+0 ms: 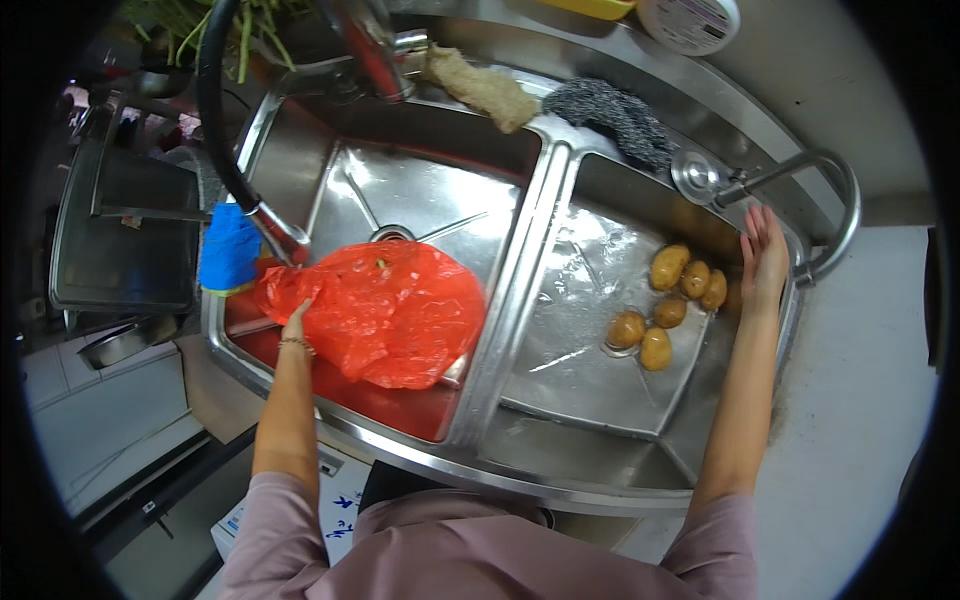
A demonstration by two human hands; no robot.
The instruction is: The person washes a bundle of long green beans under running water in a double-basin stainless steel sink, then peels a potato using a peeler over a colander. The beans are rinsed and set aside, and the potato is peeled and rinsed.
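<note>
A red plastic bag (401, 315) spreads over the left basin (442, 187) of a steel double sink. My left hand (295, 322) grips it at its gathered left end, with the fingers partly hidden behind the plastic. Over the right side of the right basin (577, 375), my right hand (765, 255) is raised with its fingers stretched and nothing in it. It is nearest to a curved metal faucet (851, 195); whether they touch, I cannot tell. Several wet potatoes (670, 268) lie on this basin's floor, left of my right forearm.
A black-hosed faucet (214, 127) arches over the left basin, beside a blue cloth (229, 247) on the rim. Along the back ledge lie a tan scrubber (484, 86), a dark grey mesh cloth (611, 116) and a metal drain strainer (697, 176). Green stalks (244, 37) hang at back left.
</note>
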